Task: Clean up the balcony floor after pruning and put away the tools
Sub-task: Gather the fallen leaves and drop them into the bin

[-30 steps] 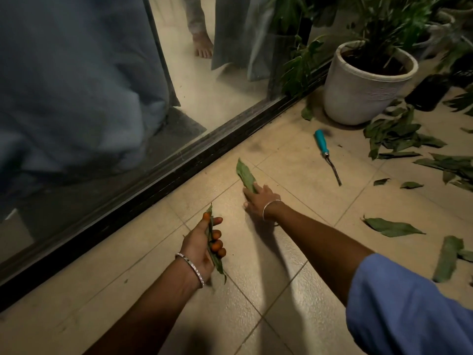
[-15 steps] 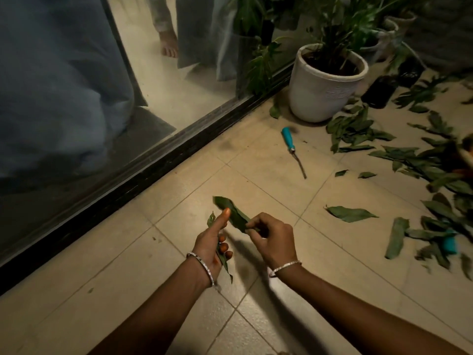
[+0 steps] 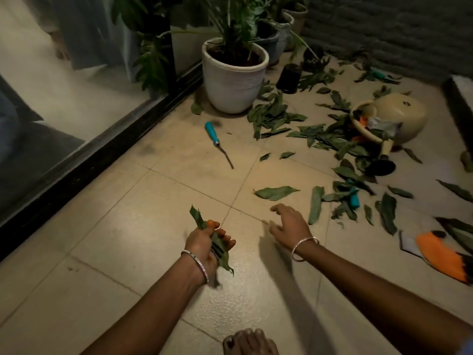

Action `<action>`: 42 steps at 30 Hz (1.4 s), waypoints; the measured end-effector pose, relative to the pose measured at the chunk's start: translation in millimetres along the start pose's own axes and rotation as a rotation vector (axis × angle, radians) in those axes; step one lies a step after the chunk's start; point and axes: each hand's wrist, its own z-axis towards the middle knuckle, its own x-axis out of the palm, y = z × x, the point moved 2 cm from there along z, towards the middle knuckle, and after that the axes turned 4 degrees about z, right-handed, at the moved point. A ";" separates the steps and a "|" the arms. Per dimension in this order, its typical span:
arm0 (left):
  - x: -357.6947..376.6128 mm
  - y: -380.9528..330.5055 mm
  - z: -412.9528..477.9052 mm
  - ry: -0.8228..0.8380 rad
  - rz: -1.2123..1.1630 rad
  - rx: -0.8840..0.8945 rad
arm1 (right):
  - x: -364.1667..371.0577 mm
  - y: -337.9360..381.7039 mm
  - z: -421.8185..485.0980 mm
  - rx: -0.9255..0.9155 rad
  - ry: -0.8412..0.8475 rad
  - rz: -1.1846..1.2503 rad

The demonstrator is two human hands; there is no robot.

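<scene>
leaf picking is the step in hand, and most of the job is not done yet. far to the left of the white pot [image 3: 234, 80] runs the dark door track [image 3: 102, 147]. on the near side of the white pot, a bit to its left and well away from it, the left hand [image 3: 202, 242] is curled tight round a bunch of leaves [image 3: 222, 253]. just in front of the white pot a blue tool [image 3: 214, 135] lies on the floor [image 3: 128, 239], and no hand is near it. also on the near side of the white pot, but a bit to its right, the right hand [image 3: 290, 226] has its fingers spread and holds nothing. it is low over the tiles, but i cannot tell if it touches them. the two hands are apart. between the right hand and the white pot lies one big leaf [image 3: 276, 192]. i think that leaf comes next: the right hand should reach out, pinch it, and pass it to the bunch. it is thin and flat, so a finger may need to slide under its edge. right of the white pot many loose leaves [image 3: 276, 117] cover the floor, out to a tipped cream pot [image 3: 401, 116]. far right of the white pot, nearer the person, is an orange thing [image 3: 440, 257]; i cannot say what it is.
</scene>
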 end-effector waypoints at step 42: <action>88.7 87.5 6.3 0.161 0.234 -0.184 | -63.8 -64.5 -100.2 -0.072 -0.243 0.209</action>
